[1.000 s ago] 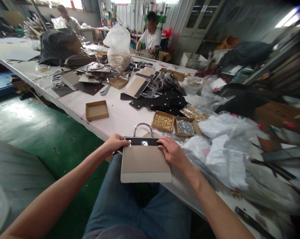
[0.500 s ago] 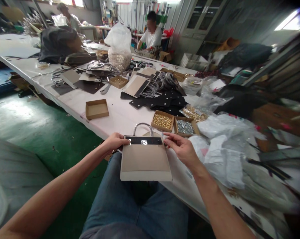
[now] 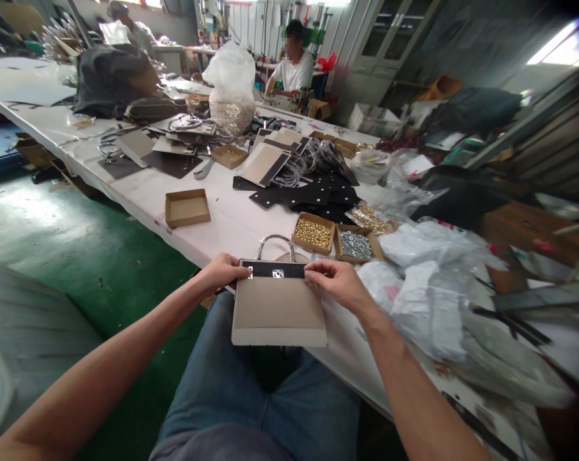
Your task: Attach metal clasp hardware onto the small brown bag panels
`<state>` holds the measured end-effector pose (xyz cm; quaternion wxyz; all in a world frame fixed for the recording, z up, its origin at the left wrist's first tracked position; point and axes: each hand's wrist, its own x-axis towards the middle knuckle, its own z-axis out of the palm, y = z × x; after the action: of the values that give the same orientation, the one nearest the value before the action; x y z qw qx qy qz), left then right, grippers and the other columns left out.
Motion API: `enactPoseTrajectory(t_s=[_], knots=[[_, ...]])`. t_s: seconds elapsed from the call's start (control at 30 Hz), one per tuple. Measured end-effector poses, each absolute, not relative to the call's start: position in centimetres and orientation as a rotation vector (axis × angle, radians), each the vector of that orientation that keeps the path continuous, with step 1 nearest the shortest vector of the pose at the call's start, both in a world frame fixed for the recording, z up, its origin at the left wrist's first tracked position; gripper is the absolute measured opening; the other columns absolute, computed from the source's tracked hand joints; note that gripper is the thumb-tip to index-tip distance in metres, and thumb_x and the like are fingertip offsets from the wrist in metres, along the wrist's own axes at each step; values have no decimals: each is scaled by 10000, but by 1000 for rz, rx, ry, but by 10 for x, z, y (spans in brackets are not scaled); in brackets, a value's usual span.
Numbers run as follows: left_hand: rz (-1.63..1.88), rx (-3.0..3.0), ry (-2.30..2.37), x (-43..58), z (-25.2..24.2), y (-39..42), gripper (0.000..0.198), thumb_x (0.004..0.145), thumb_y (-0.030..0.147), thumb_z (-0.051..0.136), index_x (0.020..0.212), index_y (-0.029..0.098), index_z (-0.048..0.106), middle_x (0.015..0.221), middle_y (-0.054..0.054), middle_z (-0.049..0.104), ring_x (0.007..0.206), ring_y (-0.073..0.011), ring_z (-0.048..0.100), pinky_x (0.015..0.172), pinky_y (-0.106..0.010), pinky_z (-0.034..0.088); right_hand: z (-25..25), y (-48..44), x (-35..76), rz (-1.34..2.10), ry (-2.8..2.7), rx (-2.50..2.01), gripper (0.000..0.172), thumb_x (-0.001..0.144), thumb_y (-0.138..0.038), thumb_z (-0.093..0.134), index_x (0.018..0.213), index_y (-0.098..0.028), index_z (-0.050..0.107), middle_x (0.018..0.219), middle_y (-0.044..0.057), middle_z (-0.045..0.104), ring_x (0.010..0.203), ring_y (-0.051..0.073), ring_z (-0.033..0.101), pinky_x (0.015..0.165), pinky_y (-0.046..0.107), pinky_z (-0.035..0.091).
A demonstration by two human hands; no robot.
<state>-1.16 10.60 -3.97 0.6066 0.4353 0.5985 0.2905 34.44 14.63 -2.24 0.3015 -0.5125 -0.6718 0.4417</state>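
A beige panel [image 3: 278, 307] with a black strip along its top lies over my lap at the table's edge. A wrapped, curved handle [image 3: 276, 239] rises behind its upper edge. My left hand [image 3: 225, 274] grips the panel's upper left corner, thumb on the strip beside a small shiny metal piece. Another metal piece [image 3: 277, 273] sits mid-strip. My right hand [image 3: 334, 280] is at the strip's right end, thumb and forefinger pinched together; whatever is between them is too small to make out.
Boxes of gold pieces [image 3: 313, 233] and silver pieces [image 3: 354, 244] stand beyond my right hand. An open cardboard box [image 3: 188, 209] is further left. Stacked panels [image 3: 265, 163] and black pieces [image 3: 313, 196] lie behind. Plastic bags [image 3: 428, 294] cover the right side. A person [image 3: 293, 67] sits across the table.
My right hand has moved left from beside the panel onto the right end of the black strip, its fingers closer together. My left hand has kept its grip on the corner.
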Motion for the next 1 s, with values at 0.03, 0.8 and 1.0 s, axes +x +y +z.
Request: enactPoseTrajectory(t_s=[0.03,0.8,1.0], knots=[[670,1001,1386,-12,-40,106,349,779,439,901,676,168,707,569,-11,624,492,-124,547,472,-240,430,-23,147,344,1156,-1802,-1363,342,883,-543,893,1030,-235,883,999,68,847,872,269,763,827,414,633],[676,1166,1394,-14,-38,105,385,798,502,872,718,141,766,678,-64,724,616,-177,679,561,-255,555,-41,132,338,645,-2036,-1201,160,1115,-386,666,1145,-285,786,1122,70,764,961,280,724,869,455,612],[676,1199,1425,-14,-36,103,394,812,501,864,689,148,738,645,-56,702,588,-171,661,524,-249,522,-42,126,343,681,-2090,-1094,237,1134,-396,647,1300,-321,798,1226,87,723,1066,298,710,941,479,617]])
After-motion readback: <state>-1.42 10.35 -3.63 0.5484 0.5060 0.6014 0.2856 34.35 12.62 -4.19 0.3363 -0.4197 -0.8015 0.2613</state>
